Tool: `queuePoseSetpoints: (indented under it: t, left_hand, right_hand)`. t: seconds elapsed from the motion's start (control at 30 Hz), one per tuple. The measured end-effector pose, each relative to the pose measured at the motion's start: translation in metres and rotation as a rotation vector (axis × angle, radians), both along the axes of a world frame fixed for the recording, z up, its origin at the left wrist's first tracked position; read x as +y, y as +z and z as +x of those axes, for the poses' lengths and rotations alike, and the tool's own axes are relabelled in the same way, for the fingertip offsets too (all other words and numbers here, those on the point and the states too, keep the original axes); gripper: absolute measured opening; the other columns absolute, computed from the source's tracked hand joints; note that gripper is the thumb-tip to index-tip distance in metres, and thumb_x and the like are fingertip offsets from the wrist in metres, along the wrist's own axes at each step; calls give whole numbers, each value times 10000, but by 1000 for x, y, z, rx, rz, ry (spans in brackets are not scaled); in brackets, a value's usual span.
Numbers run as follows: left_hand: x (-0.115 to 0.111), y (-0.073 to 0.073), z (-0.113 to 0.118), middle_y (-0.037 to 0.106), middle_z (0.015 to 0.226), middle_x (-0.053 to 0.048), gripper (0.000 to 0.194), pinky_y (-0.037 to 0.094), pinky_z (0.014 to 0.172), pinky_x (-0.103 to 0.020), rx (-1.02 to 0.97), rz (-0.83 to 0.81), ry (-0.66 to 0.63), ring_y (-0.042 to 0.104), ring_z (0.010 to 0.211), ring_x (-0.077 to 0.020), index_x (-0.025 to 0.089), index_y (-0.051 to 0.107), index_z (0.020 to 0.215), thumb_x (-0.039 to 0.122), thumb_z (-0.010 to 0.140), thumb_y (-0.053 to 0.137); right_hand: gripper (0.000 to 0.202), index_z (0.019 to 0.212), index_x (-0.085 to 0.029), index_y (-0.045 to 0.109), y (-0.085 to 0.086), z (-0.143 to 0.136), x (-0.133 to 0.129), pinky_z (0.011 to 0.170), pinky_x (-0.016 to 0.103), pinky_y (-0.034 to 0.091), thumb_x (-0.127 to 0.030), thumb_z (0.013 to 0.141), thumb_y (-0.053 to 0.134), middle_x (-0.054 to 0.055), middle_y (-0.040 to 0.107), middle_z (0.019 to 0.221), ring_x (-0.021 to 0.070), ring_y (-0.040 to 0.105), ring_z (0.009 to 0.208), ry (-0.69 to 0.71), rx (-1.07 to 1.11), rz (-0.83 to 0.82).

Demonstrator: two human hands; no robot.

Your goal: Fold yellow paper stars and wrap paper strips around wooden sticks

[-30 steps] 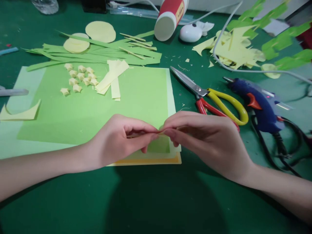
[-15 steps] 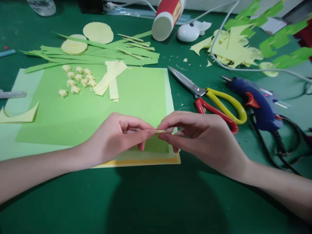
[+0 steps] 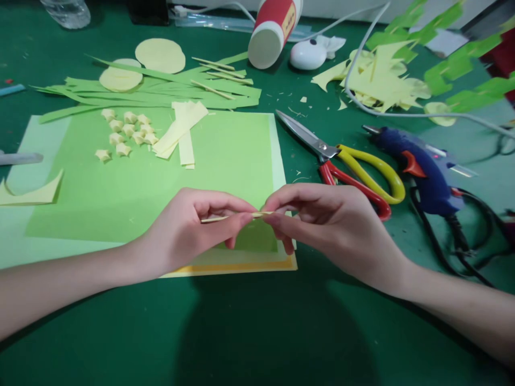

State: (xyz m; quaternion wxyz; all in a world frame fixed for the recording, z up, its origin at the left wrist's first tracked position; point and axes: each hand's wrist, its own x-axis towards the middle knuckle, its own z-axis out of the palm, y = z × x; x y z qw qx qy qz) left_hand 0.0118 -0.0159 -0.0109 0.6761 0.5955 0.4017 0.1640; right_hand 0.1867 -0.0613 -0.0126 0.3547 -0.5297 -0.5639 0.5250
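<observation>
A narrow pale-yellow paper strip [image 3: 260, 214] is pinched between my two hands. My left hand [image 3: 201, 228] grips it between thumb and forefinger, and one end lies back along the thumb toward the palm. My right hand [image 3: 330, 230] pinches the strip close to the left fingertips. Both hands hover over the near edge of the green paper sheets [image 3: 217, 166]. On those sheets lie several small folded paper stars [image 3: 129, 130] and, beside them, a crossed pile of pale-yellow paper strips [image 3: 184, 134].
Scissors [image 3: 322, 147] with red and yellow handles lie beyond my right hand. A blue glue gun [image 3: 422, 166] with its black cord is further right. Green strips [image 3: 161, 88], yellow paper discs [image 3: 160, 56], a tipped paper cup [image 3: 273, 32] and yellow scraps [image 3: 378, 78] lie at the back.
The strip has shifted in my fingers: a length of it now shows along my left thumb, and its end past the right fingers is no longer visible. Both hands stay nearly in place.
</observation>
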Motion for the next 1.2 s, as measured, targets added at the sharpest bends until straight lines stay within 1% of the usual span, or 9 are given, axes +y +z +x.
queuePoseSetpoints:
  t: [0.17,0.33,0.47,0.6,0.67,0.77,0.97,1.1,1.2]
  left_hand:
    - [0,0,0,527,450,77,100,299,344,-83,29,26,-9,428,391,-14,165,668,737,161,732,568]
    - [-2,-6,-2,563,478,74,106,397,428,-89,-20,65,-3,500,442,-30,170,674,739,132,704,581]
    - [-3,-8,-2,621,550,64,122,438,471,-102,-19,83,2,535,475,-40,183,681,734,121,686,587]
    - [-5,-9,-3,672,630,39,125,474,507,-143,37,183,-13,564,499,-68,202,699,748,156,680,604]
    - [-6,-9,-3,686,660,30,133,487,520,-159,54,236,-25,575,505,-79,213,705,768,181,688,604]
    - [-6,-9,-4,697,686,20,146,481,499,-162,87,305,-58,584,503,-84,222,709,795,202,701,600]
    - [-6,-5,-5,698,692,-9,145,469,478,-170,100,392,-119,585,517,-95,188,705,810,205,734,583]
    - [-5,-5,-4,683,674,7,137,465,500,-152,61,323,-128,569,524,-80,178,696,778,154,730,570]
    - [-3,-4,-4,633,586,21,127,443,483,-152,71,239,-102,521,486,-68,165,686,770,162,727,567]
  right_hand:
    - [111,750,-105,582,-1,0,2,373,153,431,-215,747,593,-8,539,594,57,502,448,21,-17,20]
    - [149,705,-115,576,-2,0,4,409,148,407,-249,770,572,-17,523,576,48,472,472,55,31,-53]
    - [178,692,-136,573,-4,2,4,439,150,409,-297,767,589,-28,507,576,46,472,486,49,135,-217]
    - [195,680,-142,557,-3,3,8,382,154,411,-317,726,630,-44,470,533,45,448,429,66,343,-508]
    - [199,655,-136,543,-3,3,10,366,145,411,-298,704,647,-43,470,528,41,437,423,78,448,-615]
    - [148,660,-135,532,-4,3,12,360,137,420,-242,735,603,-38,482,536,39,440,426,98,554,-702]
    - [129,675,-141,500,-5,2,11,326,137,421,-194,792,508,-36,502,510,52,462,396,100,585,-726]
    - [151,664,-143,480,-4,2,9,317,137,420,-184,810,474,-39,513,491,57,481,371,99,589,-698]
    - [153,681,-146,482,-4,2,9,324,136,419,-211,819,478,-38,521,498,59,488,376,93,559,-643]
